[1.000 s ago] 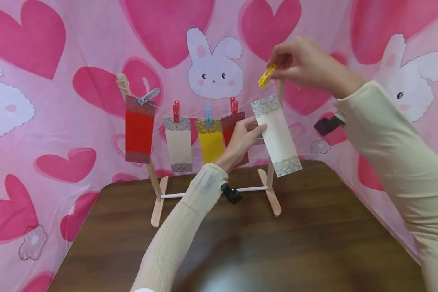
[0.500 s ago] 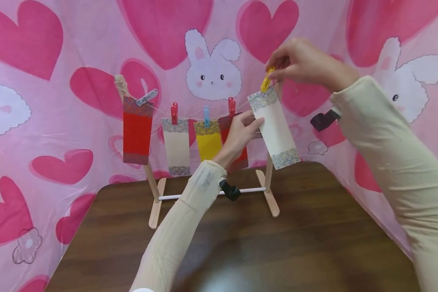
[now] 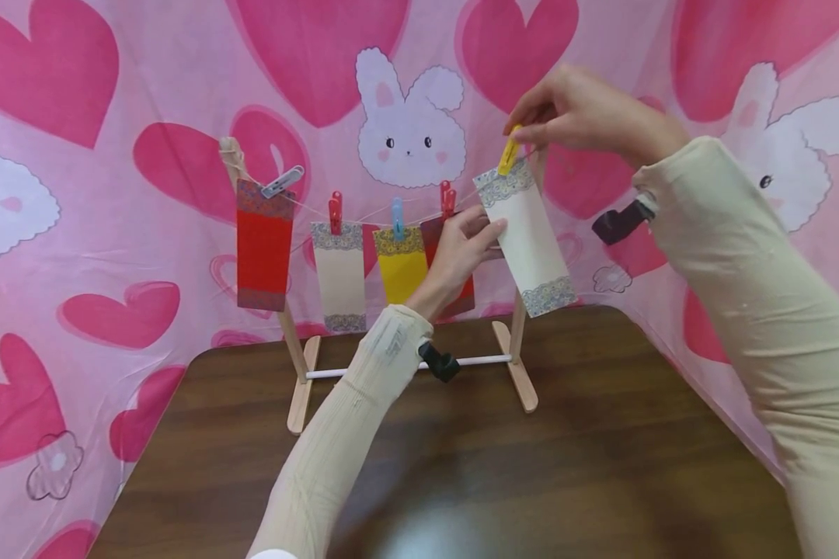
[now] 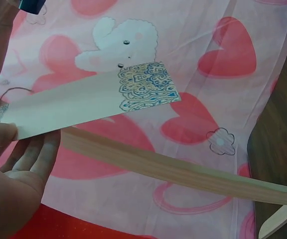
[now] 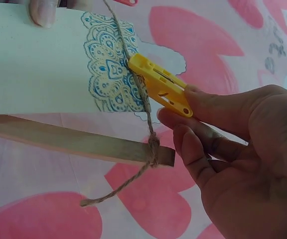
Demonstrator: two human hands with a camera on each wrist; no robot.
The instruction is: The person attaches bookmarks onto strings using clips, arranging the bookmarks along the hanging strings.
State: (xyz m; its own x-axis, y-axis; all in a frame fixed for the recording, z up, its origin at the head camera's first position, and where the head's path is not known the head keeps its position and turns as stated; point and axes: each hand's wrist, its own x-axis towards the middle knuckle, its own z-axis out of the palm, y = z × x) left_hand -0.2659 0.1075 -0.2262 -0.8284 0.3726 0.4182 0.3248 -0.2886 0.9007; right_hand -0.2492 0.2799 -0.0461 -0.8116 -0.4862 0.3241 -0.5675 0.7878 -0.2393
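My left hand (image 3: 460, 252) pinches the left edge of a white card (image 3: 534, 244) between thumb and fingers. The card has lace-patterned bands at both ends and hangs tilted, its lower end to the right. At its top edge, a yellow clothespin (image 3: 509, 155) sits over the card and the twine. The right hand (image 3: 580, 116) pinches the handle end of that clothespin. In the right wrist view, the clothespin's tip (image 5: 135, 63) meets the patterned band, and the twine (image 5: 149, 119) crosses that band close to the card's end.
From the line hang a red card (image 3: 264, 252), another white card (image 3: 340, 279), a yellow card (image 3: 402, 268) and a dark red card (image 3: 464, 299), pinned by clothespins. A wooden stand (image 3: 517, 373) holds the line on a brown table (image 3: 573, 466), before a pink heart-patterned cloth (image 3: 203, 70).
The yellow clothespin, held apart above the card a second ago, is now down on its top edge. The white card has risen slightly. The other hanging cards look unchanged.
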